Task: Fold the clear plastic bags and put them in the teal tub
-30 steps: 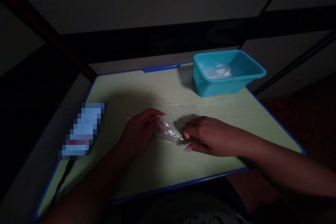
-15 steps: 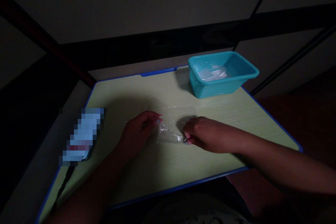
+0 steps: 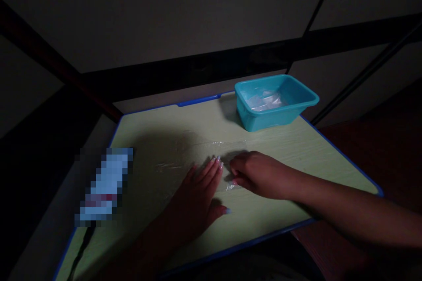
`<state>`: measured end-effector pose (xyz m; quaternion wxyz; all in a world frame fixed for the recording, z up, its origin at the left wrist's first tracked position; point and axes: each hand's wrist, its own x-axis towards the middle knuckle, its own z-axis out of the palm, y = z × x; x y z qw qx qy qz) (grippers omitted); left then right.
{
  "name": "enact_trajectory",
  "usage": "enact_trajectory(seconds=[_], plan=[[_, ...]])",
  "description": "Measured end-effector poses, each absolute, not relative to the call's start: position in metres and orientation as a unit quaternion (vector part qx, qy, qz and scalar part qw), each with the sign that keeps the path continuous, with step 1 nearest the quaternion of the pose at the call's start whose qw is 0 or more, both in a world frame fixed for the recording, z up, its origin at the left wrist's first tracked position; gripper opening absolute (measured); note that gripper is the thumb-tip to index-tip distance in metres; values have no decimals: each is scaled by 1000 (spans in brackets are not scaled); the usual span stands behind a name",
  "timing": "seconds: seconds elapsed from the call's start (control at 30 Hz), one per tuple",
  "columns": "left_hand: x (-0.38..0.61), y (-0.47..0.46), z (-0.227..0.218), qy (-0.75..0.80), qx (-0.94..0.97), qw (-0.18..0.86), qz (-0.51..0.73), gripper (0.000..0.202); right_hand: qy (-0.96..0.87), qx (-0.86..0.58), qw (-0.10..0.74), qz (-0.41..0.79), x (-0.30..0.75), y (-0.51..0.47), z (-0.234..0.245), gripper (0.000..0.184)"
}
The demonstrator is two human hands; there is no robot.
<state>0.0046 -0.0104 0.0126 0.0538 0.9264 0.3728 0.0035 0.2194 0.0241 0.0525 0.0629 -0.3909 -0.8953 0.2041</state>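
A clear plastic bag (image 3: 211, 148) lies spread over the middle of the table, hard to make out against its pale top. My left hand (image 3: 202, 189) rests flat on the bag, fingers stretched out and thumb apart. Beside it, my right hand (image 3: 255, 173) is closed, its fingertips pinching the bag's right side, where the plastic glints. Part of the bag is hidden under my hands.
A turquoise plastic basin (image 3: 277, 114) at the table's back right holds clear and whitish plastic pieces (image 3: 267, 100). On the left lies a blurred-out, phone-like device (image 3: 107, 180) with a dark cable (image 3: 82, 246). The table (image 3: 145, 134) has a blue edge.
My left hand has let go of its pinch, moved right and nearer to me, and flattened onto the bag. My right hand keeps its grip in about the same place.
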Motion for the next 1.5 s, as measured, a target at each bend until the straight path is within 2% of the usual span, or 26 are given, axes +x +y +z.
enact_trajectory(seconds=[0.13, 0.23, 0.4, 0.5, 0.67, 0.83, 1.2, 1.33, 1.5], plan=[[1, -11, 5, 405, 913, 56, 12, 78, -916, -344, 140, 151, 218, 15, 50, 47], [-5, -8, 1, 461, 886, 16, 54, 81, -941, -276, 113, 161, 218, 7, 37, 67], [-15, -3, -1, 533, 846, -6, 25, 61, -933, -261, 36, 245, 218, 2, 18, 69], [-16, -2, 1, 539, 842, 6, 3, 57, -929, -254, 15, 270, 218, 1, 20, 71], [-28, 17, 11, 597, 795, -37, 102, 57, -929, -218, 6, 297, 220, -3, 32, 75], [-49, 51, 18, 643, 744, -44, 176, 41, -939, -194, 35, 282, 220, -2, 40, 77], [-31, 72, 10, 705, 686, 41, 177, 18, -942, -252, 71, 209, 211, 15, 27, 69], [-28, 68, 14, 699, 685, 69, 192, 9, -940, -248, 56, 227, 209, 17, 28, 67], [-31, 67, 18, 674, 687, 132, 238, 8, -933, -276, 17, 229, 208, 20, 31, 66]])
